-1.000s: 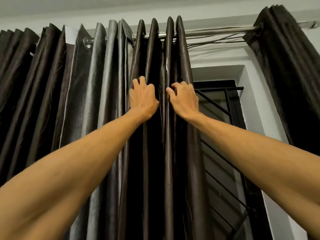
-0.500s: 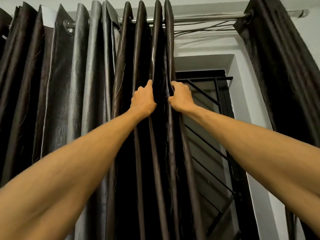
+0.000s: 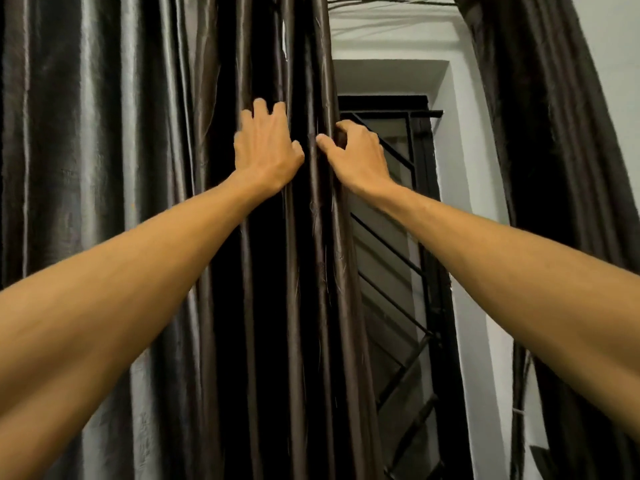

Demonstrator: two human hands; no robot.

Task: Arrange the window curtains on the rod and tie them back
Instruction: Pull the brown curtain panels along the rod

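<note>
The right hand (image 3: 353, 157) grips curtain (image 3: 322, 244) edge (left hand (image 3: 265, 150) presses flat).

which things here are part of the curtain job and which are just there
Job in hand:
left curtain, its edge gripped by the right hand
left hand, resting on its pleats
right curtain, hanging untouched

Just there:
window grille
white wall

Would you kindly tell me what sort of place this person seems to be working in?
Probably a room in a home: long dark curtains hang to either side, a black metal window grille fills the recessed opening, and a plain white wall frames it.
</note>
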